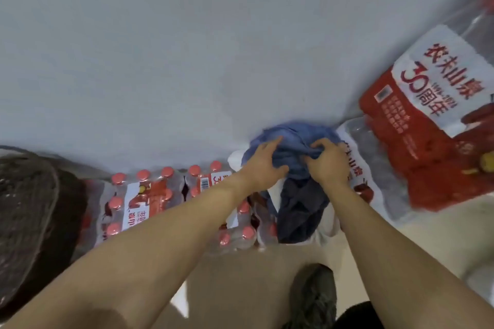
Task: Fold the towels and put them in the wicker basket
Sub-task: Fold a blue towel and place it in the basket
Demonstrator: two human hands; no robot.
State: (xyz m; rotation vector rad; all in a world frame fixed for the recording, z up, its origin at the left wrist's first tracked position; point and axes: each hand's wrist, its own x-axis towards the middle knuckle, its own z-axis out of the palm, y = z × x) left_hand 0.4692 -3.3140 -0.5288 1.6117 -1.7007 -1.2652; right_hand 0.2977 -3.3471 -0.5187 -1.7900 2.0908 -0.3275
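Hands: left (263, 161) flat on one blue towel (287, 141), right (327, 161) gripping it, above one dark towel (300, 211).

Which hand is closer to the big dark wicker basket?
Left. The left hand rests on the blue towel, on the side toward the dark wicker basket. The right hand grips the towel farther away.
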